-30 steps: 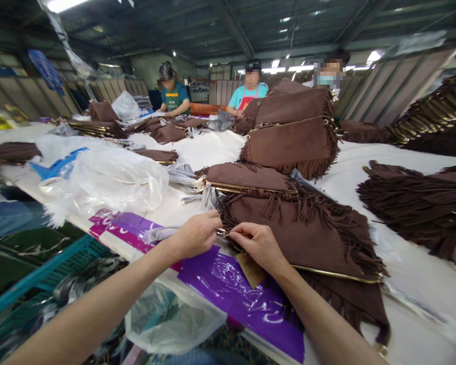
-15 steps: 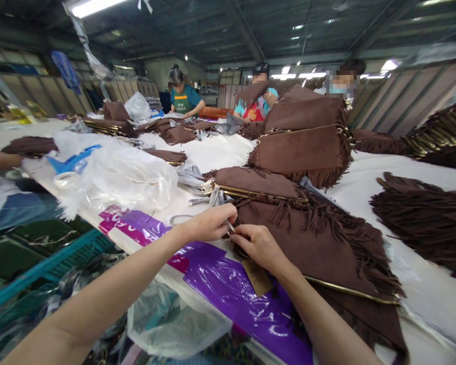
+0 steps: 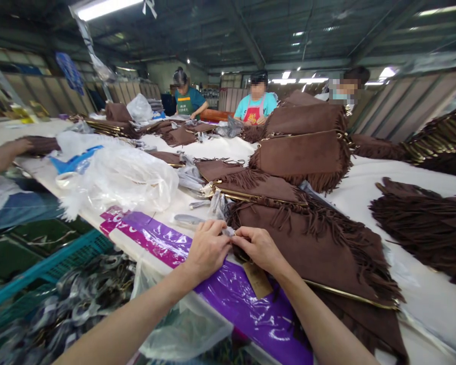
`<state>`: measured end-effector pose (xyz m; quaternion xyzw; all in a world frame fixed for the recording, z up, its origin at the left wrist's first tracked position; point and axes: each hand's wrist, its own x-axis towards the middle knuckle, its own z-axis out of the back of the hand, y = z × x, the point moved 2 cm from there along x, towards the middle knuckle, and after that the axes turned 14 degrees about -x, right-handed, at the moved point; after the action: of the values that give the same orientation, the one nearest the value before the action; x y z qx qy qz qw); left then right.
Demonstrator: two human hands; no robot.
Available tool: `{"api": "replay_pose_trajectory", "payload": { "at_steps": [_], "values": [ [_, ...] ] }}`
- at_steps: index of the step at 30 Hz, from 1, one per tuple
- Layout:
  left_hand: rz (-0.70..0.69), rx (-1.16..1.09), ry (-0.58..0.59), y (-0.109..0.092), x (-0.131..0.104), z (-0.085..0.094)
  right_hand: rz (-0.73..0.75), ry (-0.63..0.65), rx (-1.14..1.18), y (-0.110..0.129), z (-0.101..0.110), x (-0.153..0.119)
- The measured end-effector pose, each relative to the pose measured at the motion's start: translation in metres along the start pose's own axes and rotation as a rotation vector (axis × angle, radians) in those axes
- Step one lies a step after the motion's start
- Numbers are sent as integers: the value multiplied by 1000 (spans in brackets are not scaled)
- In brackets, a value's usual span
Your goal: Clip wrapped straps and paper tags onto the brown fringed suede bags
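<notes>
A brown fringed bag (image 3: 307, 253) with a gold zipper lies in front of me on other brown bags. At its left corner my left hand (image 3: 209, 248) and my right hand (image 3: 260, 246) meet, both with fingers pinched. Between the fingertips shows a small pale piece wrapped in plastic (image 3: 228, 231); its exact kind is hidden. Just below my right hand hangs a tan paper tag (image 3: 257, 280). Beyond my left hand is a grey plastic-wrapped strap (image 3: 190, 219).
Purple plastic sheeting (image 3: 247, 299) covers the table's near edge. A clear plastic bag (image 3: 133, 177) lies to the left. Below, a teal crate (image 3: 53, 263) stands by wrapped straps (image 3: 91, 289). Stacked bags (image 3: 304, 152) rise behind; several people work around the table.
My left hand has turned, with its back now more upward, and has moved slightly lower. The pinched piece shows more plastic. Across the table, a co-worker has lowered a brown piece.
</notes>
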<state>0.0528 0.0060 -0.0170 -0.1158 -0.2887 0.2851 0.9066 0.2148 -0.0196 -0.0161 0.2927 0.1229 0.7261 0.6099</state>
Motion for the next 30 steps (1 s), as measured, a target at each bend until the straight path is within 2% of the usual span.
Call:
{"api": "replay_pose_trajectory", "payload": {
  "at_steps": [3,9,12,17,21,25,30],
  "values": [
    [-1,-108,-24,2,6,2,-3,-8,67,0,2,-3],
    [78,-467,-146,8,14,40,-177,-23,415,-3,5,-11],
    [70,-521,-142,4,23,47,-137,-45,473,2,1,-8],
    [67,-592,-144,-1,36,39,-5,-147,378,11,-3,0],
    [111,-652,-148,2,34,31,-39,-179,350,7,-3,-1],
    [226,-655,-73,4,22,17,-66,-166,345,5,-4,-2],
    [236,-670,-135,0,17,2,-63,-161,326,9,-2,-4]
  ]
}}
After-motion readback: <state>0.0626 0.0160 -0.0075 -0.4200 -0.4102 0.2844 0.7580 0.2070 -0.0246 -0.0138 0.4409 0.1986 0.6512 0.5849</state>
